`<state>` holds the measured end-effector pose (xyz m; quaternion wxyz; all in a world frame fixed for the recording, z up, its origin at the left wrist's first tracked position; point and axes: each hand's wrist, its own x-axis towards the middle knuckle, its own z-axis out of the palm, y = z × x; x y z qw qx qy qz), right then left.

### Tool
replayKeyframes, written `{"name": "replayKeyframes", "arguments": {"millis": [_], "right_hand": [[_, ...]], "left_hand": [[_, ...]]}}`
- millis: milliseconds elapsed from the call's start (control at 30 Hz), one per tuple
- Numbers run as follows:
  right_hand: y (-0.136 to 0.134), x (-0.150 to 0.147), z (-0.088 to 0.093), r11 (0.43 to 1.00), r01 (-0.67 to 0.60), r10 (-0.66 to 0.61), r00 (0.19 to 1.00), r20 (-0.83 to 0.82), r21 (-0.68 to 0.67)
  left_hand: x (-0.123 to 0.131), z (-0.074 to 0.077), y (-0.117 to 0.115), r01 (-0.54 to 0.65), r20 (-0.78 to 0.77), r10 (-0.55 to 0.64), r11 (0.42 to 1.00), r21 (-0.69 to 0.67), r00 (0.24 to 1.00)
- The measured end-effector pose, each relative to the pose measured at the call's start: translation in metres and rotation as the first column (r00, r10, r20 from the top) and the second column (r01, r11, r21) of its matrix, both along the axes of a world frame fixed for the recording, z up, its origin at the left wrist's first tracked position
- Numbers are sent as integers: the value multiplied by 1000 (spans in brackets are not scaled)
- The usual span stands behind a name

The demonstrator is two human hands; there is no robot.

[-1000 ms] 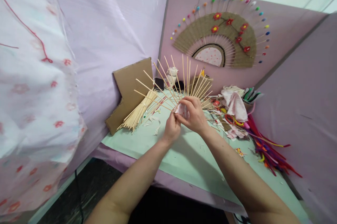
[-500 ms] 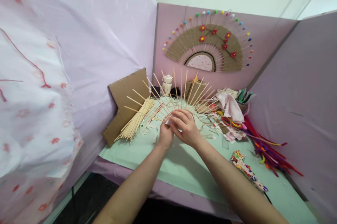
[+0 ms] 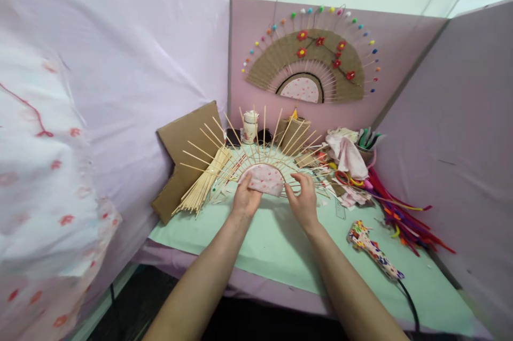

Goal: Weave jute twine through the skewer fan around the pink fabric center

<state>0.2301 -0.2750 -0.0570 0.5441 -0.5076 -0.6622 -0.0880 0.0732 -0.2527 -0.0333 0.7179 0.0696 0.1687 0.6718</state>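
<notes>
My left hand (image 3: 246, 201) is closed on the lower left of a half-circle fan base (image 3: 267, 178) covered in white cloth with small red flowers. Its thumb lies across the front of the cloth; the other fingers are mostly hidden behind. Thin wooden sticks (image 3: 263, 132) spread outward from the curved edge of the base like rays. At the right end of this base is my right hand (image 3: 305, 199), thumb and fingers apart, the thumb tip at the edge. Whether that thumb touches the base I cannot tell.
A bundle of loose sticks (image 3: 202, 186) and cut cardboard (image 3: 188, 140) are at the left. To the right lie a flower-patterned glue gun (image 3: 374, 250) with a black cord, pipe cleaners (image 3: 404, 212) and cloth scraps (image 3: 347, 154). A finished fan (image 3: 276, 66) hangs on the back panel.
My right hand has come off the front of the fan base and moved right, its fingers parting. The flowered cloth face now shows, while my left hand keeps its hold.
</notes>
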Motion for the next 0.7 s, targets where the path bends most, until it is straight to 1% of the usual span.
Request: {"name": "replayKeyframes", "arguments": {"millis": [67,167,233,367,533,700], "right_hand": [[0,-1,0,1000,3,-3,1000,10,5],[-3,-5,0,999,9,-10,1000,26,35],[-6,-7,0,999,8,-10,999,36,42],[-13,-10,-3,999,13,-14,998,55,29],[-16,-16,-5,998,17,-24,994,102,63],[-17,-19,-8,1000,-9,8,992,129,9]], "left_hand": [[-1,2,0,-18,18,18,1000,-21,1000],[-3,3,-1,-10,25,11,999,-38,1000],[-3,2,-1,-2,16,3,999,-54,1000],[-2,1,-1,38,-17,-39,998,-43,999],[-1,1,0,51,-49,-54,997,-59,997],[1,-5,-2,74,-93,-78,996,-42,993]]}}
